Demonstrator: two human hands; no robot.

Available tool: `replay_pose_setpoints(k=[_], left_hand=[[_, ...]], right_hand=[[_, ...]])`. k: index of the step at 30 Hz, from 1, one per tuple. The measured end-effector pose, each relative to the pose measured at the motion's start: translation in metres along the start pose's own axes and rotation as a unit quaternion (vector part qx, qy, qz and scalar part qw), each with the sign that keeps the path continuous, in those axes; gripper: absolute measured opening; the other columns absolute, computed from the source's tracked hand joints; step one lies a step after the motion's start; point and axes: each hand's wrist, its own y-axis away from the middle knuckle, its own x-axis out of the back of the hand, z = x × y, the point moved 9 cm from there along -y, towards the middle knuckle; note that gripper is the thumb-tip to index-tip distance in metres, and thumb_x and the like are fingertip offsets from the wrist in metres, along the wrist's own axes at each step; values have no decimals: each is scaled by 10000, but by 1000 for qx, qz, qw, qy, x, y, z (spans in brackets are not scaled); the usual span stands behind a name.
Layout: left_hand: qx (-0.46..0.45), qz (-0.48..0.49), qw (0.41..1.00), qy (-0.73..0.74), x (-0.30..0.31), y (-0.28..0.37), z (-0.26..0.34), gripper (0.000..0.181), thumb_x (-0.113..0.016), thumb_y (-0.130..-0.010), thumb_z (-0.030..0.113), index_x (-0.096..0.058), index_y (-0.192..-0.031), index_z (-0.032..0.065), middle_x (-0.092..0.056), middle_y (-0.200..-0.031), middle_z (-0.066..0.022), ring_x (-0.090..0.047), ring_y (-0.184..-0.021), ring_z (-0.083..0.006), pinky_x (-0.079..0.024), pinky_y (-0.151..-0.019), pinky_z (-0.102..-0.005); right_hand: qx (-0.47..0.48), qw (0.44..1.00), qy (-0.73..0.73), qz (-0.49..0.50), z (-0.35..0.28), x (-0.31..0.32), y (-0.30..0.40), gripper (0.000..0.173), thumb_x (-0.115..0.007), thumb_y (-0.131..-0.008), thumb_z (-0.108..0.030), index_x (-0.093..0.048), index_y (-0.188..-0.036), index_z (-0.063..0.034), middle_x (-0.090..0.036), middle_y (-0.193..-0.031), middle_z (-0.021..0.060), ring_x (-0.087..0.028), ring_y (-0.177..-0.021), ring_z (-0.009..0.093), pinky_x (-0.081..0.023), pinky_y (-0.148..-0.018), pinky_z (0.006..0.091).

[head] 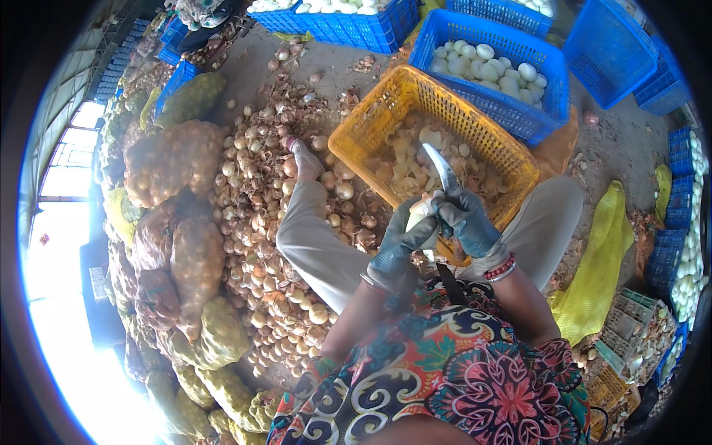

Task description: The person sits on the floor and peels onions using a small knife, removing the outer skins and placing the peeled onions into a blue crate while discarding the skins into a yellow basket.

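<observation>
My left hand (399,240), in a dark coated glove, grips a partly peeled onion (421,214) whose lower side shows pale white. Against the onion's top, my gloved right hand (466,219) is shut on a curved knife (442,167) with its blade pointing up and away. Both hands are over the near edge of a yellow plastic crate (356,130). Inside it lie loose onion skins (409,156) and trimmings. The knife's handle is mostly hidden by my right fingers.
Unpeeled onions (272,283) and dry skins cover the floor at left, beside filled mesh sacks (197,267). A blue crate (428,33) of peeled onions (489,69) touches the yellow crate's far side. A yellow mesh sack (595,272) lies at right. Part of another person (203,14) shows at top left.
</observation>
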Motion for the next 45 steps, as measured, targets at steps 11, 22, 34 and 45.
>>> replay_pose_setpoints(k=[11, 22, 34, 45], left_hand=[[-60, -74, 989, -112, -16, 1, 24, 1353, -961, -648, 643, -296, -1635, -3, -477, -1576, -141, -487, -1436, -252, -415, -1174, -408], [-73, 8, 993, -88, 11, -10, 6, 1103, -960, -789, 281, -296, -1632, 25, -470, -1562, -133, -497, -1417, -243, -423, -1179, -394], [-80, -46, 992, -87, -17, 4, 14, 1184, -1003, -707, 245, -300, -1642, 59, -506, -1488, -94, -547, -1332, -215, -465, -1125, -379], [-190, 10, 883, -428, -16, 6, 52, 1239, -1016, -688, 379, -294, -1634, 33, -498, -1476, -179, -599, -1271, -272, -537, -1039, -360]], right_hand=[[14, 983, -4, 181, -6, 72, -25, 231, -683, -1053, -287, -658, -1114, -65, -582, -821, -62, -500, -610, 28, -404, -515, 234], [76, 983, 161, 51, -22, 4, 7, 106, -673, -1007, -93, -735, -1067, -32, -660, -840, -1, -593, -758, 83, -506, -686, 307], [113, 956, 189, 195, 11, 61, -29, 218, -700, -1046, -279, -683, -1072, -63, -668, -868, -8, -611, -651, 133, -504, -603, 329], [56, 974, -219, 17, -17, 14, 4, 362, -721, -1043, -282, -641, -1333, -80, -671, -1137, -21, -648, -1087, 110, -548, -951, 299]])
